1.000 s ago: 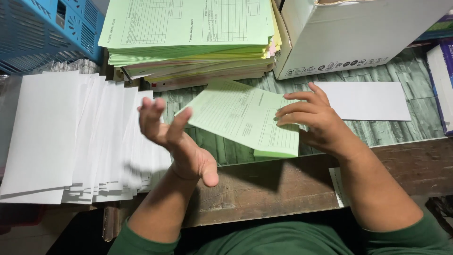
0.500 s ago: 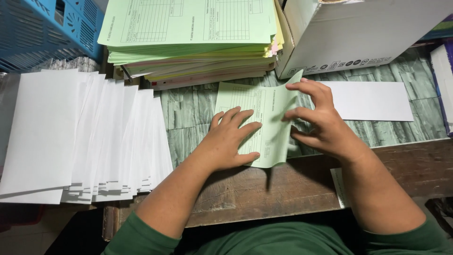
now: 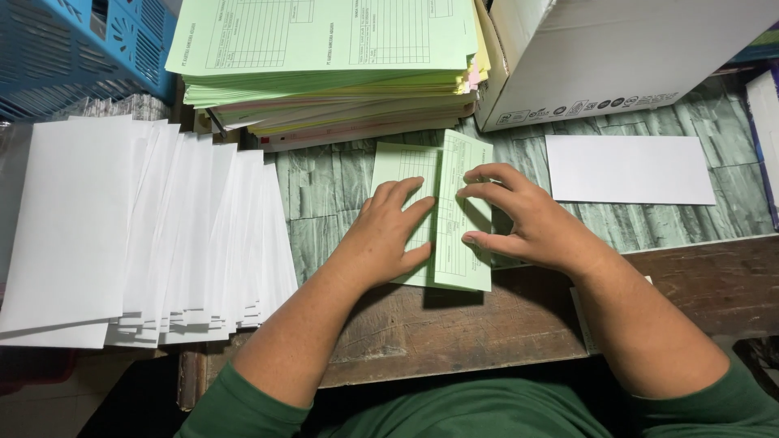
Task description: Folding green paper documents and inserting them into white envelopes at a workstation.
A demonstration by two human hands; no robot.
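Now the folding is in hand: left hand flat, pinning the green form, right hand fingertips pressing its folded flap, which needs creasing next.

A folded form lies at the table's near edge, the left hand flat on its left half, the right hand on its right. Fanned envelopes lie to the left, a single envelope to the right. Behind the form sits a paper stack, with a crate to its left and a box to its right.
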